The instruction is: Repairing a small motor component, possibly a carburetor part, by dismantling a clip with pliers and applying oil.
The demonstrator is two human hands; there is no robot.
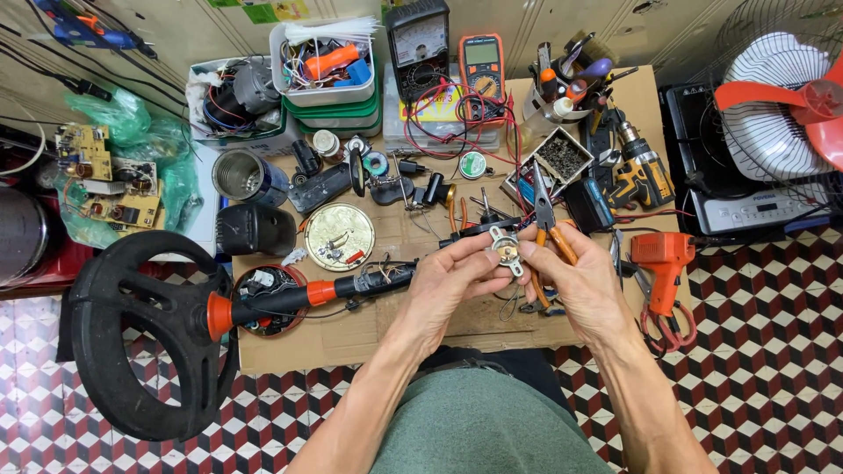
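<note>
Near me, both hands meet over the cardboard surface (351, 338). My left hand (448, 281) pinches a small round metal part (505, 249) from the left; my right hand (575, 285) pinches its right edge while also gripping orange-handled pliers (546, 219), jaws pointing far. The part is off the surface, between the fingertips. I judge this an inspect-and-grip step; next needs a steady left hold so the pliers can bite. Left sits a black tube with orange collar (307, 294). Farther: brass disc (339, 237), multimeters (481, 66).
</note>
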